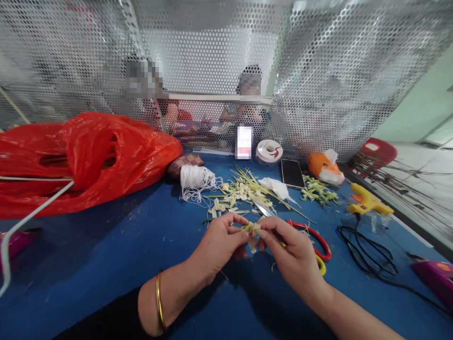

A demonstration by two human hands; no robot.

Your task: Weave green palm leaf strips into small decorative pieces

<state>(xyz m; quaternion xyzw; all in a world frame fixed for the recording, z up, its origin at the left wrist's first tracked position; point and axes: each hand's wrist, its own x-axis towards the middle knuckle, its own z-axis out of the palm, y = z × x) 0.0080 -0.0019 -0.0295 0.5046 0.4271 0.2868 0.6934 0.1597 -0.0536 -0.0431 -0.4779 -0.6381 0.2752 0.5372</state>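
Observation:
Between my two hands is a small pale green piece of folded plant strip (pixel 252 229). My left hand (pixel 223 238) pinches its left side with thumb and fingertips. From the right, my right hand (pixel 292 248) grips the same piece, its fingers closed. A short end of the strip hangs below the fingertips. Scissors with red and yellow handles (pixel 323 243) lie partly beneath my right hand, blades pointing toward a heap of cut pale green strips (pixel 244 191). A gold bangle (pixel 160 300) circles my left wrist.
A red plastic bag (pixel 141 151) fills the left side. Beyond my hands are white string (pixel 196 177), a tape roll (pixel 269 150), a dark phone (pixel 292 173) and small green pieces (pixel 318 191). A yellow glue gun (pixel 368 200) with black cord lies right. Perforated metal (pixel 212 47) stands behind.

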